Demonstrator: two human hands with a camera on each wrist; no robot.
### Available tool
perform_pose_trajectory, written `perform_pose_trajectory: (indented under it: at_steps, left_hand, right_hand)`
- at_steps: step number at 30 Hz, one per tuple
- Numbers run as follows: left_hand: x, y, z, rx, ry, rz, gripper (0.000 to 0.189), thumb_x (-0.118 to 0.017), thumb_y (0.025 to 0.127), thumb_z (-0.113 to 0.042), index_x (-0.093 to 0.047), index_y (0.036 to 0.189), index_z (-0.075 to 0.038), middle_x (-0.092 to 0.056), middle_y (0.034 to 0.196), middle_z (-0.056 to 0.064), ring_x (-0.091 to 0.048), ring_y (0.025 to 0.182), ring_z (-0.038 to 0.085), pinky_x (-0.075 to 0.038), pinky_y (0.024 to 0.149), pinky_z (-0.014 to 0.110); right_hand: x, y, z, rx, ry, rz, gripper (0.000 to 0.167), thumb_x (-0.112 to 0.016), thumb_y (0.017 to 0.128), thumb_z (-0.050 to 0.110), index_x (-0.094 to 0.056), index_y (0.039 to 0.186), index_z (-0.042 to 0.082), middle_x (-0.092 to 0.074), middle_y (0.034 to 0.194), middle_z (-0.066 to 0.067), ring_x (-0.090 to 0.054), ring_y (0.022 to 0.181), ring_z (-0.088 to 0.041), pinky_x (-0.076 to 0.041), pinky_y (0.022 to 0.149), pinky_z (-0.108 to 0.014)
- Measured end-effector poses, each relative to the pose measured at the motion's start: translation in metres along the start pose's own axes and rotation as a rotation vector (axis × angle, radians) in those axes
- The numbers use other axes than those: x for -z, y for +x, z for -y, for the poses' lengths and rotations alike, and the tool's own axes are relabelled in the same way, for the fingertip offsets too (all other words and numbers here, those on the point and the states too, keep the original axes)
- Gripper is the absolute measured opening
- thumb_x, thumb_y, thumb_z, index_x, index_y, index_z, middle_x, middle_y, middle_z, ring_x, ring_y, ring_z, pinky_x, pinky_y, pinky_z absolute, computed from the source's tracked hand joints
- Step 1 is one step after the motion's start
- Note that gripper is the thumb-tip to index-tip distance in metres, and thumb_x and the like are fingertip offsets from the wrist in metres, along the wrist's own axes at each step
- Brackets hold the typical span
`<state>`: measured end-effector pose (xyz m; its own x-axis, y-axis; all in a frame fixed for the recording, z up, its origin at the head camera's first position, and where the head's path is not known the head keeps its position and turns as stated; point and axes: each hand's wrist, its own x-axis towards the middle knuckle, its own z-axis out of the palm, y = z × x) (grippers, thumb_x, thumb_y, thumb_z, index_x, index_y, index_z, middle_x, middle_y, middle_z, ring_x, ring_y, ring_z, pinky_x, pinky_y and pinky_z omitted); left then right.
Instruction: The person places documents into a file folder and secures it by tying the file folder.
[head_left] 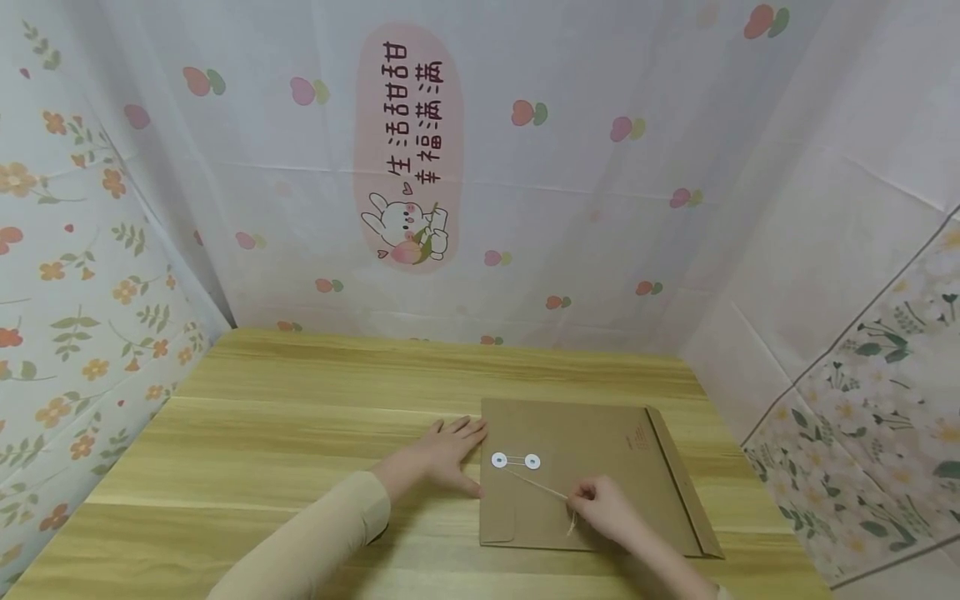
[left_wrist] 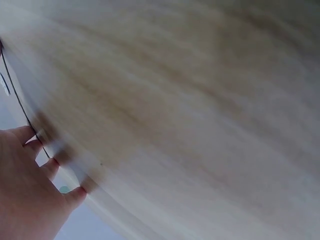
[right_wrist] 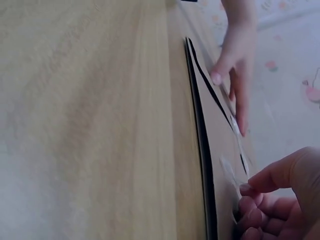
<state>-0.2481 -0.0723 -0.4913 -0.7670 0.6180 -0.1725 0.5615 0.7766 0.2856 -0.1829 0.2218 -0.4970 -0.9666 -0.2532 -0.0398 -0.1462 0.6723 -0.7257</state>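
A brown kraft paper document envelope (head_left: 585, 433) lies flat on the wooden table, with two white button discs (head_left: 515, 461) near its left edge. Thin string (head_left: 536, 483) loops between the discs and runs taut down and right to my right hand (head_left: 600, 506). That hand pinches the string between thumb and forefinger over the envelope, and a loose end (head_left: 573, 523) dangles below it. My left hand (head_left: 447, 457) rests with spread fingers at the envelope's left edge. In the right wrist view the curled right fingers (right_wrist: 260, 207) hover beside the envelope's surface (right_wrist: 215, 130).
The wooden table (head_left: 300, 400) runs to a white printed curtain (head_left: 562, 192) at the back. Flowered cloth (head_left: 75, 292) hangs on the left, and another patterned sheet (head_left: 885, 400) hangs on the right. At the envelope's right end, a folded strip (head_left: 686, 492) stands slightly raised.
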Motion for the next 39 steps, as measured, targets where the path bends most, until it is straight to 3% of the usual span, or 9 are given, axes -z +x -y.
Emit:
perform_pose_trajectory:
  at_steps: [6,17,23,28,31,39]
  left_hand:
    - [0.002,-0.002,-0.001,-0.011,-0.017,-0.001,0.101,-0.065,0.076,-0.065,-0.025,0.152,-0.012,-0.016,0.159,0.002,-0.010,0.144,0.026,-0.010,0.111,0.058]
    - [0.004,-0.004,-0.001,-0.011,-0.021,0.002,0.101,-0.065,0.076,-0.065,-0.025,0.152,-0.012,-0.016,0.158,0.003,-0.010,0.144,0.026,-0.010,0.111,0.058]
    - [0.004,-0.003,-0.001,-0.004,-0.026,0.002,0.102,-0.065,0.076,-0.066,-0.025,0.152,-0.012,-0.016,0.158,0.002,-0.010,0.144,0.025,-0.010,0.111,0.058]
    - [0.004,-0.003,-0.001,0.000,-0.034,0.010,0.102,-0.065,0.075,-0.067,-0.025,0.152,-0.013,-0.015,0.159,0.001,-0.009,0.144,0.025,-0.009,0.111,0.057]
    - [0.004,-0.003,-0.002,0.004,-0.042,0.011,0.102,-0.066,0.075,-0.066,-0.025,0.152,-0.013,-0.016,0.159,0.001,-0.009,0.144,0.026,-0.008,0.111,0.057]
    - [0.005,-0.003,-0.003,0.006,-0.029,0.015,0.102,-0.067,0.075,-0.065,-0.025,0.152,-0.013,-0.016,0.158,0.002,-0.010,0.144,0.026,-0.009,0.111,0.057]
  right_hand:
    - [0.006,0.003,-0.004,-0.056,-0.045,-0.036,0.019,-0.059,0.082,0.001,-0.056,0.064,0.007,-0.046,0.054,0.004,-0.040,0.048,-0.009,-0.032,0.042,-0.021]
    - [0.016,0.019,-0.018,-0.029,-0.147,-0.080,0.017,-0.064,0.082,0.000,-0.059,0.067,0.008,-0.048,0.058,0.004,-0.041,0.051,-0.009,-0.035,0.044,-0.021]
    - [0.021,0.035,-0.023,0.066,-0.220,-0.102,0.019,-0.065,0.083,-0.001,-0.057,0.068,0.008,-0.049,0.061,0.005,-0.042,0.056,-0.010,-0.038,0.050,-0.023]
    - [0.023,0.054,-0.027,0.154,-0.354,-0.108,0.019,-0.066,0.086,0.002,-0.057,0.071,0.009,-0.048,0.062,0.006,-0.042,0.056,-0.009,-0.038,0.050,-0.024]
    - [0.023,0.066,-0.030,0.243,-0.441,-0.122,0.017,-0.069,0.085,0.003,-0.058,0.073,0.009,-0.052,0.064,0.006,-0.047,0.058,-0.009,-0.042,0.051,-0.025]
    - [0.022,0.093,-0.031,0.414,-0.529,-0.100,0.012,-0.067,0.087,0.003,-0.060,0.078,0.008,-0.058,0.070,0.004,-0.057,0.064,-0.014,-0.049,0.058,-0.033]
